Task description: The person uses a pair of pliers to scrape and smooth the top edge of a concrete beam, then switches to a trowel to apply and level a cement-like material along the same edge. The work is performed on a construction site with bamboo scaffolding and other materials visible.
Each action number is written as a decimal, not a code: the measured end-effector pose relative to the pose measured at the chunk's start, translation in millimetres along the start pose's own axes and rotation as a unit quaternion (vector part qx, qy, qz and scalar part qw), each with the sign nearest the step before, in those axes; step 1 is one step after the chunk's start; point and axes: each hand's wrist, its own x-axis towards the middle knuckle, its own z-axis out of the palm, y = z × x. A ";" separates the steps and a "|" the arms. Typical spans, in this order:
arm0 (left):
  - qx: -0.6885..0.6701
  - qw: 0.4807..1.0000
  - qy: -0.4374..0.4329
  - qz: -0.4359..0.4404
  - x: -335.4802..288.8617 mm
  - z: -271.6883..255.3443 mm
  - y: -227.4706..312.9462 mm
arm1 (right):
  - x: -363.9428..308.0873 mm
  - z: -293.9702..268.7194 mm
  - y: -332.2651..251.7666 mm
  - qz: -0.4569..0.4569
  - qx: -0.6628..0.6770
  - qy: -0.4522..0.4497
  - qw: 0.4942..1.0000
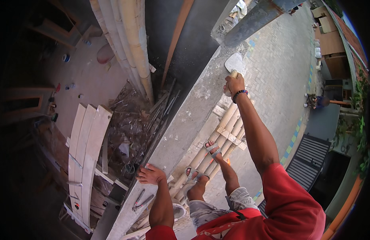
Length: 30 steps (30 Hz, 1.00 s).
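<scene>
My right hand is closed around the wooden handle of a trowel. The trowel's pale, mortar-smeared blade lies over the far part of a rough concrete wall top, close to the foot of a metal post. My left hand leans on the nearer part of the wall top, fingers spread toward its left edge, holding nothing. Just below that hand, a pair of pincers with its handles apart lies on the concrete.
I stand in sandals on a scaffold of lashed bamboo poles right of the wall. A paved street lies below, with a person far off. Left of the wall are upright bamboo poles, long pale boards and debris.
</scene>
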 end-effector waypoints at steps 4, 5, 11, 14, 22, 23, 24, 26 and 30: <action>0.002 1.000 0.001 -0.015 3.0 1.4 -12.1 | -51.5 24.4 -12.9 -0.033 -0.039 -0.124 0.991; -0.003 1.000 0.001 -0.016 4.7 2.7 -13.7 | -64.6 12.6 -16.4 -0.040 -0.033 -0.149 0.988; -0.025 1.000 -0.004 -0.014 1.5 -2.2 -4.8 | -60.4 -59.0 13.7 -0.053 -0.182 -0.087 0.978; -0.027 0.999 -0.016 -0.010 2.4 -5.6 -4.0 | -114.7 -61.2 8.3 -0.098 -0.319 -0.182 0.925; -0.024 1.000 0.007 -0.005 3.3 -0.6 -11.2 | -135.5 -66.9 48.4 -0.291 -0.508 -0.418 0.695; -0.028 1.000 0.010 -0.003 3.0 -0.9 -11.6 | -112.1 -69.8 37.6 -0.289 -0.496 -0.367 0.732; -0.029 1.000 0.009 -0.003 3.0 -2.2 -10.5 | -88.5 -70.4 15.9 -0.238 -0.490 -0.312 0.779; -0.042 0.999 0.007 0.000 1.8 -5.4 -1.8 | -22.5 -80.8 -12.2 -0.214 -0.482 -0.209 0.824; -0.022 1.000 0.015 -0.004 1.6 -1.4 -8.1 | -42.3 -53.4 -49.0 -0.256 -0.453 -0.214 0.827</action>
